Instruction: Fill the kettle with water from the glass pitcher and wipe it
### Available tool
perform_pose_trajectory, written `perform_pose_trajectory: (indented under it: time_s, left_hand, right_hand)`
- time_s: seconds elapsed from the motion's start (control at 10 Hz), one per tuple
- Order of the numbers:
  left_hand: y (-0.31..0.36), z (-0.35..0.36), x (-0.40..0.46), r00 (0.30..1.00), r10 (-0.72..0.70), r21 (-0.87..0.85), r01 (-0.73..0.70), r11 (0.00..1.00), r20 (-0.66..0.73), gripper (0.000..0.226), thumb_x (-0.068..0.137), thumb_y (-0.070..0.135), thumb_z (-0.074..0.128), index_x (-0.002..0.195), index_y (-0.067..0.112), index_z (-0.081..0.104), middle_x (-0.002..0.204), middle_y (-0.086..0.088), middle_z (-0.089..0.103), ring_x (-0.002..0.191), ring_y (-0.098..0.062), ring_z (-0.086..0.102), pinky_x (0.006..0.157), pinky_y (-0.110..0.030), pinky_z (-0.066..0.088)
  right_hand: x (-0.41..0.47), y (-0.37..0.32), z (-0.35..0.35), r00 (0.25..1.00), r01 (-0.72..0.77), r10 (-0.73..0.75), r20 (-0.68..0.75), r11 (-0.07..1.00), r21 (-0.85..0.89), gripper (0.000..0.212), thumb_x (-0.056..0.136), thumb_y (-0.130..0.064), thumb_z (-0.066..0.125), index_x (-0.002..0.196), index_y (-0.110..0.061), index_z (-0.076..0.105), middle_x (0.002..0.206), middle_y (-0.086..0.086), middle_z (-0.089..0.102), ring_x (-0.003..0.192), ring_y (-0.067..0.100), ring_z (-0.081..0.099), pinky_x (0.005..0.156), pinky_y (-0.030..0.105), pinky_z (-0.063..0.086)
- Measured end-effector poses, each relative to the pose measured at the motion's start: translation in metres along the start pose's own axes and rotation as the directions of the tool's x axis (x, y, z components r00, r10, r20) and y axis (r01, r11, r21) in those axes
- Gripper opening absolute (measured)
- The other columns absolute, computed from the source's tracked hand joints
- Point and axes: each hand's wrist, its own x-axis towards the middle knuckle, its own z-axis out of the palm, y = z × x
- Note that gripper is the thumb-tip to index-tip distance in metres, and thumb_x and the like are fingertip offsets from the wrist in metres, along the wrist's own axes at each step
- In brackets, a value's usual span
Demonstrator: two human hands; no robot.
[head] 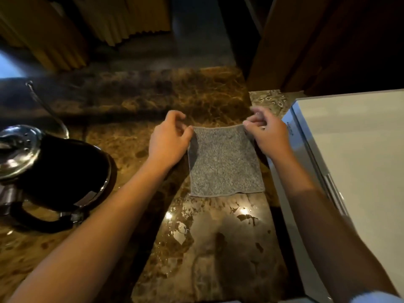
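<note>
Kettle (52,171) waits left while left hand (169,141) and right hand (267,134) pinch the cloth's (225,162) far corners; keep it taut, lay it flat on the bench (140,99).

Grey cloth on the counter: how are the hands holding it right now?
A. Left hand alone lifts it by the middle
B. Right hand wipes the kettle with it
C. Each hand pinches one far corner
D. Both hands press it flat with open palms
C: the left hand and right hand each pinch a far corner of the grey cloth, which lies spread on the marble counter, apart from the kettle.
</note>
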Motion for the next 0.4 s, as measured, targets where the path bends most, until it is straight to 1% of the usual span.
perform_pose_trajectory:
  time_s: [0.1, 0.2, 0.3, 0.4]
  left_hand:
    - [-0.006, 0.006, -0.014, 0.958, 0.274, 0.173, -0.257, 0.951, -0.084, 0.034, 0.094, 0.033, 0.068, 0.125, 0.02, 0.063, 0.119, 0.006, 0.066, 0.113, -0.012, 0.058, 0.098, -0.033, 0.047]
    - [-0.019, 0.013, -0.028, 0.904, 0.397, 0.367, -0.427, 0.826, 0.157, 0.035, 0.095, 0.044, 0.062, 0.124, 0.026, 0.067, 0.134, 0.005, 0.063, 0.136, -0.023, 0.049, 0.112, -0.046, 0.037]
    - [-0.03, 0.014, -0.034, 0.928, 0.243, 0.454, -0.353, 0.818, 0.283, 0.05, 0.098, 0.055, 0.052, 0.142, 0.031, 0.055, 0.155, 0.009, 0.047, 0.153, -0.03, 0.027, 0.12, -0.056, 0.021]
    - [-0.031, 0.011, -0.035, 0.925, 0.237, 0.494, -0.361, 0.791, 0.297, 0.054, 0.1, 0.056, 0.046, 0.149, 0.033, 0.046, 0.163, 0.008, 0.036, 0.156, -0.031, 0.017, 0.122, -0.062, 0.014]
  right_hand:
    - [-0.013, 0.004, 0.008, 0.989, 0.098, -0.116, -0.091, 0.98, -0.174, 0.05, 0.096, -0.03, 0.067, 0.143, -0.023, 0.053, 0.136, -0.003, 0.062, 0.123, 0.016, 0.056, 0.099, 0.034, 0.046]
    - [-0.034, 0.009, 0.015, 0.977, 0.206, -0.211, 0.024, 0.914, -0.349, 0.041, 0.098, -0.032, 0.061, 0.138, -0.022, 0.06, 0.142, -0.002, 0.061, 0.136, 0.021, 0.05, 0.116, 0.049, 0.037]
    - [-0.046, 0.017, 0.023, 0.966, 0.244, -0.155, 0.206, 0.81, -0.534, 0.047, 0.103, -0.041, 0.053, 0.145, -0.023, 0.056, 0.159, -0.001, 0.048, 0.152, 0.023, 0.036, 0.125, 0.057, 0.015]
    - [-0.045, 0.008, 0.018, 0.966, 0.206, -0.053, 0.254, 0.748, -0.631, 0.054, 0.105, -0.045, 0.051, 0.155, -0.024, 0.045, 0.169, -0.001, 0.033, 0.158, 0.023, 0.024, 0.126, 0.061, 0.009]
